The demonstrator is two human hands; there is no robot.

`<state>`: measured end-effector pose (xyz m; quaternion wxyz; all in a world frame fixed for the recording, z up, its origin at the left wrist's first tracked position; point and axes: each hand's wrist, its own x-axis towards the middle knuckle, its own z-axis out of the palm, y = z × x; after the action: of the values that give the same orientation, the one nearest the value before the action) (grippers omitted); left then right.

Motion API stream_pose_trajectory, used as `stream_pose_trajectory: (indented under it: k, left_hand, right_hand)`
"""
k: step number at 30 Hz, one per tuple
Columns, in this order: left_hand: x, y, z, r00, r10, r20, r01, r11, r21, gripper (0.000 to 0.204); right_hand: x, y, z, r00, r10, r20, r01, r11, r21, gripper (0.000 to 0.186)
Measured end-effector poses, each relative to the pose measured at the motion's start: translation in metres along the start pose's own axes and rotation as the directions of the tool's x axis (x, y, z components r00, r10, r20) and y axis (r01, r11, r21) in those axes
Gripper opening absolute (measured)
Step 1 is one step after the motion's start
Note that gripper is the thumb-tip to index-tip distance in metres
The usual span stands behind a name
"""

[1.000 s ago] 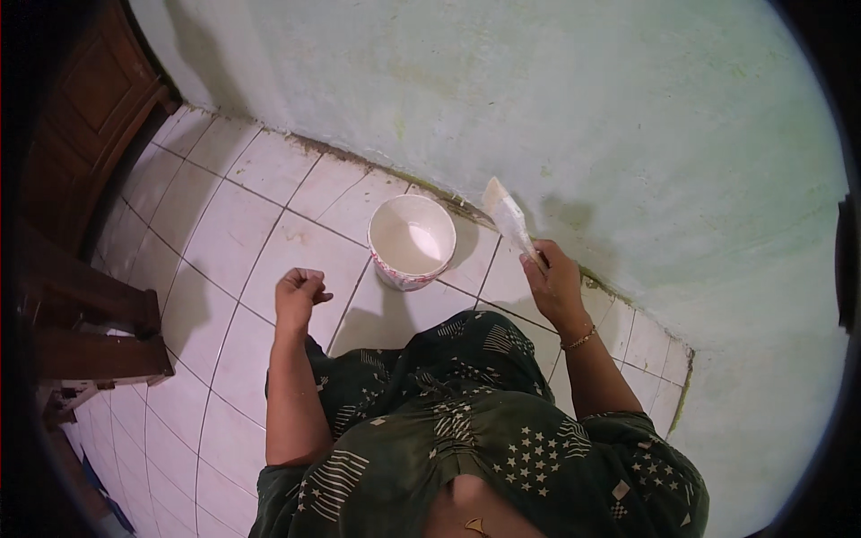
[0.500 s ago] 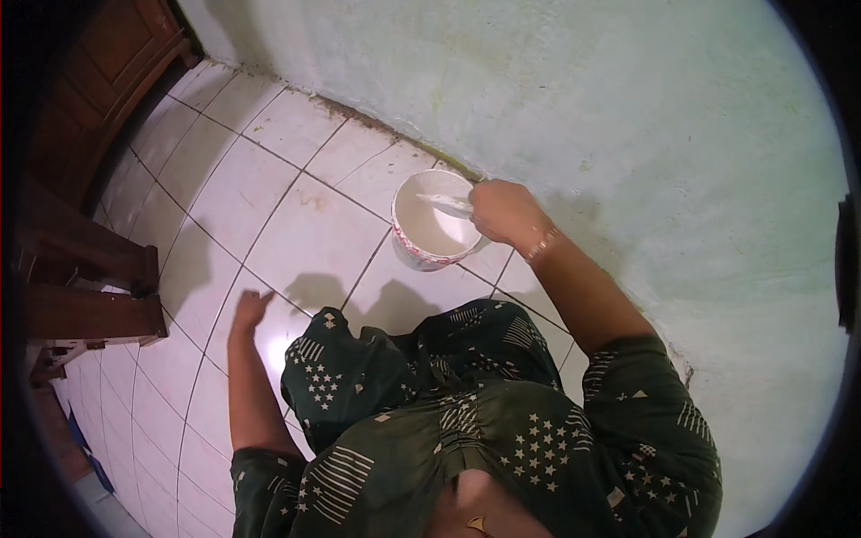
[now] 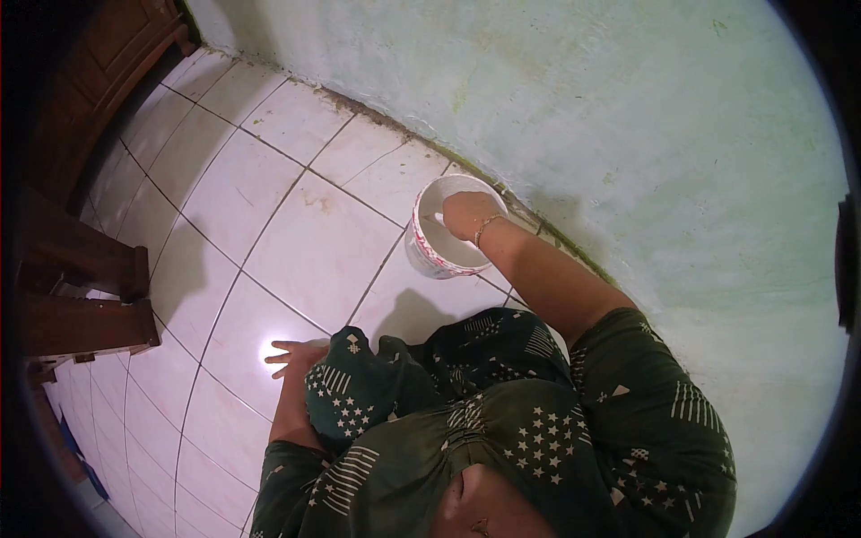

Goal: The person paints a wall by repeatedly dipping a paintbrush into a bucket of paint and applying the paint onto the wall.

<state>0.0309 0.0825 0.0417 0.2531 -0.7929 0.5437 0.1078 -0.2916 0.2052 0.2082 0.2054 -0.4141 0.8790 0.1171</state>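
Observation:
My right hand (image 3: 467, 214) reaches down inside a white bucket (image 3: 420, 244) with red markings round its rim. Its fingers are closed on a paintbrush, of which just a small pale part shows; the rest is hidden. The bucket stands on white tiles close to the wall. My left hand (image 3: 296, 357) is beside my knee, fingers spread on or just above the floor (image 3: 296, 242).
A pale green wall (image 3: 664, 152) runs along the back and right, with a stained strip at its base. A dark wooden cabinet (image 3: 99, 63) stands at the upper left, and wooden furniture legs (image 3: 94, 325) are at the left.
My right hand has lowered the brush from beside the wall into the bucket. My left hand has moved lower in the view, and its fingers have gone from curled to spread.

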Motion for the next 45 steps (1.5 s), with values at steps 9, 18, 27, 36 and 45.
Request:
stream_pose_trajectory:
  k: [9, 18, 27, 36, 45]
  left_hand:
    - [0.021, 0.007, 0.017, 0.998, -0.011, -0.062, 0.012, 1.000, 0.008, 0.102]
    - [0.028, 0.006, 0.027, 0.993, -0.017, -0.119, 0.020, 0.999, 0.028, 0.101]
    - [0.033, 0.004, 0.036, 0.987, -0.039, -0.156, 0.047, 0.998, 0.045, 0.100]
    - [0.040, 0.003, 0.038, 0.980, -0.029, -0.197, 0.039, 0.998, 0.050, 0.099]
    - [0.040, 0.005, 0.042, 0.975, -0.006, -0.222, 0.018, 0.999, 0.050, 0.098]
  right_hand:
    - [0.009, 0.015, 0.026, 0.999, 0.052, 0.016, -0.051, 0.999, -0.005, 0.026]
    - [-0.004, 0.020, 0.022, 0.999, 0.026, -0.021, -0.027, 0.997, -0.073, 0.026]
    - [0.007, 0.015, 0.020, 1.000, 0.022, -0.018, -0.023, 0.999, -0.048, 0.024]
    - [-0.113, 0.062, -0.027, 0.987, 0.150, -0.055, -0.108, 0.878, 0.467, 0.021]
    - [-0.132, 0.086, 0.064, 0.964, 0.235, 0.123, -0.175, 0.216, 0.961, 0.024]
